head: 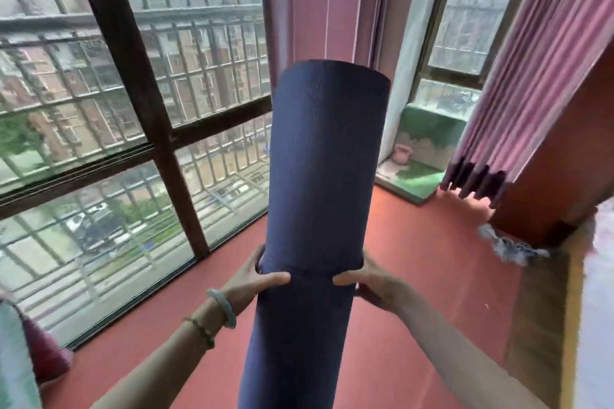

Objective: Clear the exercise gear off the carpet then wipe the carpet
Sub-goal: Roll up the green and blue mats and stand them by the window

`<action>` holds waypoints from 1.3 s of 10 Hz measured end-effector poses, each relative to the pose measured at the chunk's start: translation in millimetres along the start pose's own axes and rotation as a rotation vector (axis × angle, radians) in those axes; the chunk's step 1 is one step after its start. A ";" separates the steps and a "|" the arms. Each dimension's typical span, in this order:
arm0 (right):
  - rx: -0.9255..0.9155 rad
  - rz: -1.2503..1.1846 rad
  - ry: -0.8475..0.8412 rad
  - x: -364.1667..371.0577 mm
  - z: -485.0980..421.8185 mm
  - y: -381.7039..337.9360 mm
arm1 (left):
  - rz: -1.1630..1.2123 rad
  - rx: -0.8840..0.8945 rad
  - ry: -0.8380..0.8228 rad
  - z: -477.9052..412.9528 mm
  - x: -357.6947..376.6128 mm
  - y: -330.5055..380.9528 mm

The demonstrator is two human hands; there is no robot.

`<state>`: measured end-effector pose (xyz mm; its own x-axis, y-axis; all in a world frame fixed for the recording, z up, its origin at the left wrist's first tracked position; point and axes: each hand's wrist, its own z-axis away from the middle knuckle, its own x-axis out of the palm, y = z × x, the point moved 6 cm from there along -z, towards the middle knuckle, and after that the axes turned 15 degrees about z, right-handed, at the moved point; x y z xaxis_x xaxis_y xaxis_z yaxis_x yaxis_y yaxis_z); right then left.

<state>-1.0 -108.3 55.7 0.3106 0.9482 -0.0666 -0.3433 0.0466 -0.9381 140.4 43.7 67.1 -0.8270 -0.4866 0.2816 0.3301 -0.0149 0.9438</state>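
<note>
At the lower left edge of the frame a dark red object (46, 352) sits on the floor by the window (133, 93). It is too blurred to tell whether it is exercise gear.

The left hand (255, 279), with a pale bangle (223, 307) on its wrist, grips the rolled blue mat (325, 176) from the left. Its thumb lies across the front and its fingers (259, 256) curl round the back. The mat stands roughly upright in the centre of the frame, rolled tight and lifted in front of the person. Its lower end runs out of the frame, so I cannot tell whether it touches the floor. The right hand (368, 282) clamps the roll at the same height from the other side, thumb forward and the other fingers wrapped behind.

The red carpet (415, 259) spreads from lower centre to the right, and the visible part is bare. A green cushion (428, 149) and a small pink pot (402, 153) sit in the corner at right of centre. Further right, a grey fluffy cloth (508, 246) lies at the foot of a wooden cabinet (564, 159), below the pink curtain (518, 76).

The clearing seems well under way. The mat is rolled and in hand but not yet set anywhere, and wiping has not begun. The grey cloth may serve for that.
</note>
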 end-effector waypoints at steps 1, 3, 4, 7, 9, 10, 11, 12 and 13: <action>-0.023 -0.019 0.057 -34.5 -19.6 -14.7 | -0.020 0.003 -0.104 -51.5 8.9 10.5; -0.012 -0.012 0.218 -103.4 -97.1 -40.5 | -0.051 0.011 -0.263 -186.0 1.3 36.4; -0.011 -0.050 0.316 -137.5 -144.4 -58.7 | -0.055 0.009 -0.361 -261.6 -4.7 57.0; -0.032 -0.028 0.537 -243.4 -237.1 -107.1 | -0.065 -0.093 -0.318 -442.9 12.2 97.5; 0.488 0.925 0.997 -424.2 -304.0 -103.2 | -0.104 -0.127 -0.353 -571.7 20.2 94.3; 0.611 1.044 0.974 -542.3 -363.5 -48.5 | -0.026 -0.168 -0.266 -639.5 32.7 97.0; 0.653 1.194 0.960 -583.5 -399.0 -76.7 | 0.017 -0.154 -0.166 -709.2 41.8 94.5; 0.664 1.435 1.163 -604.7 -403.3 -116.5 | 0.130 -0.182 -0.121 -772.5 54.4 106.1; 0.623 1.463 1.213 -627.1 -421.8 -143.4 | 0.161 -0.239 -0.122 -831.7 52.2 105.3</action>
<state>227.3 -842.1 88.7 -0.2037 -0.2928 -0.9342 -0.9675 -0.0859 0.2379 510.5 -709.8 37.4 -0.7991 -0.3910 0.4567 0.5472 -0.1583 0.8219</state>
